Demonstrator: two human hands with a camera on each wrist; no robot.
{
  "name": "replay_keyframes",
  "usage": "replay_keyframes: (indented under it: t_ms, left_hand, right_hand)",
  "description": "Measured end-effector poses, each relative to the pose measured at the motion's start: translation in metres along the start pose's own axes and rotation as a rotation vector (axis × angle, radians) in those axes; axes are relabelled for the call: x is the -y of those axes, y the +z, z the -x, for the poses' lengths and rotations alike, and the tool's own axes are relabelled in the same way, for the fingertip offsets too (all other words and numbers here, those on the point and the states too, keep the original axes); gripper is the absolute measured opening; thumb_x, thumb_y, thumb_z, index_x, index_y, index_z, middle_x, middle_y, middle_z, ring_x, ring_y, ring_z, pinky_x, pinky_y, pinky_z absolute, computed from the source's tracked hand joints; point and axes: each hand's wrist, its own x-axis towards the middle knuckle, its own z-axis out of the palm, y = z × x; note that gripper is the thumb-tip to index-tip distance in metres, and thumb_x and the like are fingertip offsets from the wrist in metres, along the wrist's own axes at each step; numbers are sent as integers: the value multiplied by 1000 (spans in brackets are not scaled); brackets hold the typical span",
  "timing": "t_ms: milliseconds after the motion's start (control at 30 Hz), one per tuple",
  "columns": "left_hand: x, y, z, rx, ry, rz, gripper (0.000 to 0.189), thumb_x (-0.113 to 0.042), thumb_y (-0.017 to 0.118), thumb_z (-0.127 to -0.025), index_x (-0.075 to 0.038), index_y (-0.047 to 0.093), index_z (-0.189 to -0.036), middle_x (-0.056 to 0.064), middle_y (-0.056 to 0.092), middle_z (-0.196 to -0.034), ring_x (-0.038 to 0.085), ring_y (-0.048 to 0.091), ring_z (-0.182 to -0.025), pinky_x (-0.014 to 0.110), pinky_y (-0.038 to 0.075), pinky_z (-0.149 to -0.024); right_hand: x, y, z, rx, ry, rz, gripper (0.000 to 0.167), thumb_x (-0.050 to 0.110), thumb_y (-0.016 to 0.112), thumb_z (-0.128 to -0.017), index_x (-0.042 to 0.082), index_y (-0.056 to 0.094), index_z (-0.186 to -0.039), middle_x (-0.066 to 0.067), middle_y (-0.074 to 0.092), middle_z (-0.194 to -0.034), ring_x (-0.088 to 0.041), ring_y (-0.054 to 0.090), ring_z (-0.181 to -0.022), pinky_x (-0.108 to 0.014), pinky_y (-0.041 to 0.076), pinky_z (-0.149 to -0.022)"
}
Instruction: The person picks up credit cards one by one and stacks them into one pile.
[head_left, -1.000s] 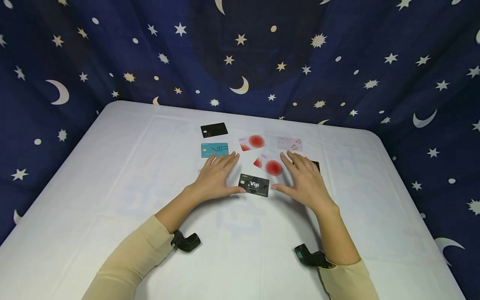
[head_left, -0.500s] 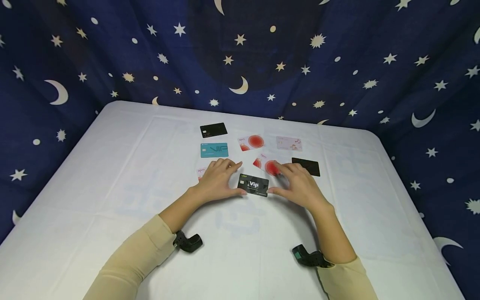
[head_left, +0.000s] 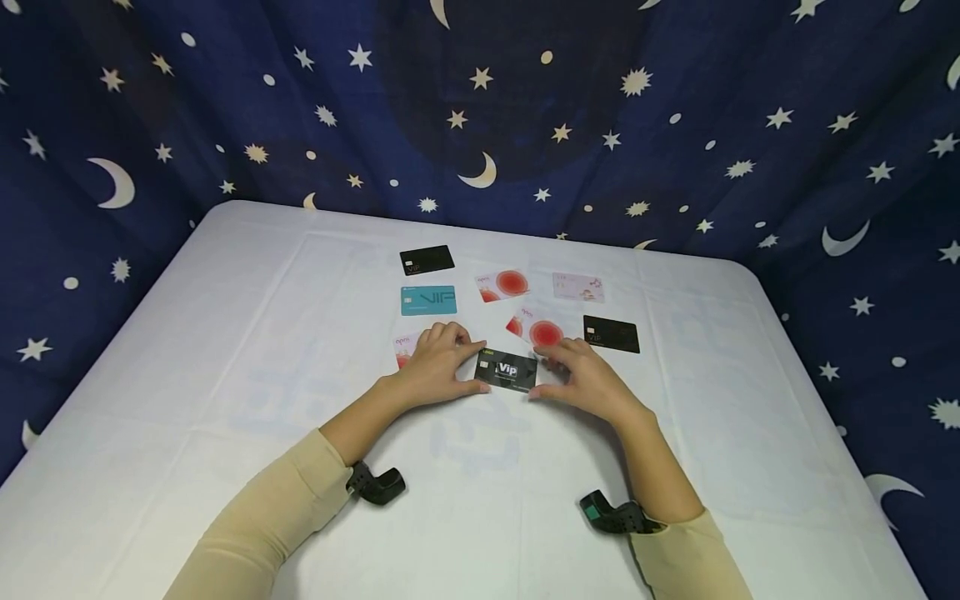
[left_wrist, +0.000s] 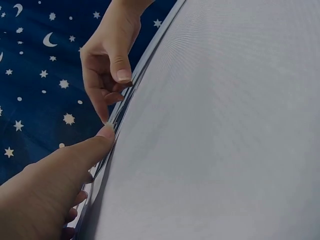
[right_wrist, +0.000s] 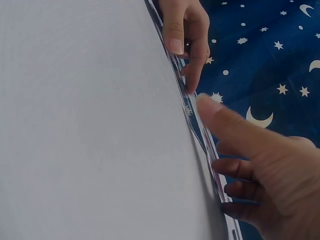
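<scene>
Your left hand and right hand, grips narrow, pinch opposite ends of the dark Vip card, just below frame centre; contact appears made, lifting not yet.

White-clothed table bearing two black cards, teal card, three pink-red cards, pale card, dark Vip card.

near the middle of the head view, the left hand hides part of a pink card; the smallest print on the lowest black vip card is unreadable. the left sleeve and right sleeve run off the bottom edge. the right wrist view's right edge crops the right hand.
</scene>
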Motion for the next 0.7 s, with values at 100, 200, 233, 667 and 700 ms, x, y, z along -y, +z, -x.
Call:
replay_keyframes:
  t_ms: [100,200,233,667,700]
  left_hand:
    - [2,1,1,5,9,-5,68,-60,63,-80,-18,56,-133,4,46,-113,22,38,-103,39,31,-86]
    - [3,2,1,-2,10,-5,66,-58,62,-82,-17,56,-133,4,45,-110,22,37,-101,38,30,-85]
    - [4,2,1,-4,8,-3,65,-57,62,-82,-17,56,-133,3,45,-108,21,37,-99,38,30,-84]
    - [2,0,3,-12,-25,79,59,-49,67,-82,-15,59,-130,-1,41,-92,17,31,-84,35,25,-78]
    - [2,0,3,-13,-24,94,59,-48,68,-81,-14,60,-129,-1,41,-91,17,31,-84,35,25,-78]
  right_hand:
    - [-2,4,0,15,3,1,69,44,83,-66,6,64,-121,-9,61,-110,-24,53,-101,-45,45,-88]
    - [-6,8,0,7,-13,8,66,41,83,-67,4,66,-119,-9,61,-108,-23,53,-98,-42,45,-85]
    - [-7,9,0,-3,-24,4,65,40,83,-67,4,66,-118,-8,60,-105,-22,53,-95,-40,46,-83]
    - [-10,24,0,-132,-84,-190,50,19,86,-66,-1,70,-108,-6,61,-89,-16,47,-77,-27,39,-68]
    - [-10,25,0,-131,-75,-201,49,18,86,-66,-1,69,-108,-6,61,-89,-16,47,-78,-27,40,-69]
